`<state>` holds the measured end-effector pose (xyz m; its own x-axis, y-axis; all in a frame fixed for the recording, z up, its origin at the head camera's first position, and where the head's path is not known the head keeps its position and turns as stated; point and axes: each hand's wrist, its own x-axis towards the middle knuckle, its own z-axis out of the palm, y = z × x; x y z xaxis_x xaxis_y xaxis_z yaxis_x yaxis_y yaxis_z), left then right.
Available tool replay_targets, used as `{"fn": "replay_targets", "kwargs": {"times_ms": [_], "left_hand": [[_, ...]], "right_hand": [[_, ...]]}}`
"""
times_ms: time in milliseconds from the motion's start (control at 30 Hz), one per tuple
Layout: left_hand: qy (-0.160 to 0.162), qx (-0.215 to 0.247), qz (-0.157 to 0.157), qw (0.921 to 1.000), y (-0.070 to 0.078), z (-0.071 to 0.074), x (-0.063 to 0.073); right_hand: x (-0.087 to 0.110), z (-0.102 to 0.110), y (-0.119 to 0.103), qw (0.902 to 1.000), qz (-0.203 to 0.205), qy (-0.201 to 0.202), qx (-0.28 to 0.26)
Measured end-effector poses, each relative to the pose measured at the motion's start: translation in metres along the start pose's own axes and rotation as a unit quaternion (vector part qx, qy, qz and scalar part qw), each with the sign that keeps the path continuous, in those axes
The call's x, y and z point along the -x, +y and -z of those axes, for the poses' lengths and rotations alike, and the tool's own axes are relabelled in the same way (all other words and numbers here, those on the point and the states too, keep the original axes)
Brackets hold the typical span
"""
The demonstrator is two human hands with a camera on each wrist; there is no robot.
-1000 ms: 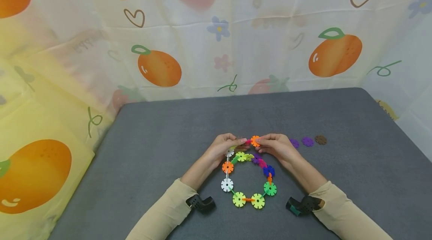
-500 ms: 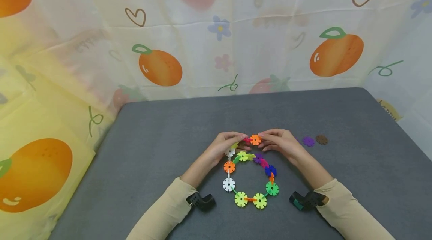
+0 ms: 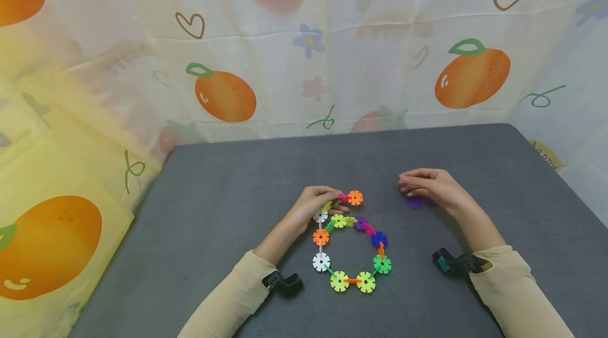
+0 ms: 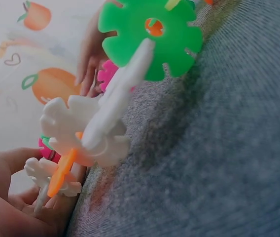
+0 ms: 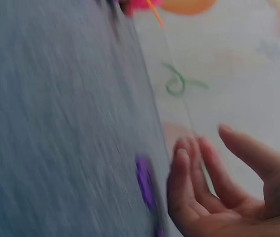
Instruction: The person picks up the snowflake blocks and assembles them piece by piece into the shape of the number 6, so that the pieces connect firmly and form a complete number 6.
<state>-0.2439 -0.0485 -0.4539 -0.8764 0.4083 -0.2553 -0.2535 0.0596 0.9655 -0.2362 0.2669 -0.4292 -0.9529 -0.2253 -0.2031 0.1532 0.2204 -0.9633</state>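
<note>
A loop of colourful notched plastic discs (image 3: 320,237), slotted into one another, lies on the grey table. My left hand (image 3: 311,206) pinches the upper left part of this chain near a pink disc (image 3: 343,198). Past the fingertips an orange disc (image 3: 355,197) sticks out to the right. In the left wrist view the white discs (image 4: 71,123) stand close to the left hand (image 4: 12,192). My right hand (image 3: 434,187) holds nothing, its fingers loosely bent above a loose purple disc (image 3: 414,202). The right wrist view shows space between its thumb and fingers (image 5: 180,173).
A second purple disc shows only a sliver beneath the right hand. Behind the far edge of the grey table (image 3: 237,163) hangs a cloth (image 3: 280,90) printed with oranges. A black strap device sits on each wrist.
My right hand has let go of the orange disc and moved right to the loose discs, covering the brown one. The left hand keeps holding the chain in about the same place.
</note>
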Motion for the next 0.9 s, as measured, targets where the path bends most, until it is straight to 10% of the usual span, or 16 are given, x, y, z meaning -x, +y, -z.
{"fn": "replay_targets", "kwargs": {"times_ms": [333,700,900], "left_hand": [[-0.007,0.014,0.003,0.9999,0.000,0.000,-0.001],[-0.005,0.013,0.008,0.9999,0.000,0.001,-0.002],[-0.008,-0.002,0.002,1.0000,0.000,0.002,-0.002]], "right_hand": [[0.011,0.036,0.010,0.9861,-0.013,-0.026,0.164],[0.009,0.024,0.001,0.9532,0.054,-0.060,0.291],[0.007,0.022,0.003,0.9526,0.045,-0.053,0.296]]}}
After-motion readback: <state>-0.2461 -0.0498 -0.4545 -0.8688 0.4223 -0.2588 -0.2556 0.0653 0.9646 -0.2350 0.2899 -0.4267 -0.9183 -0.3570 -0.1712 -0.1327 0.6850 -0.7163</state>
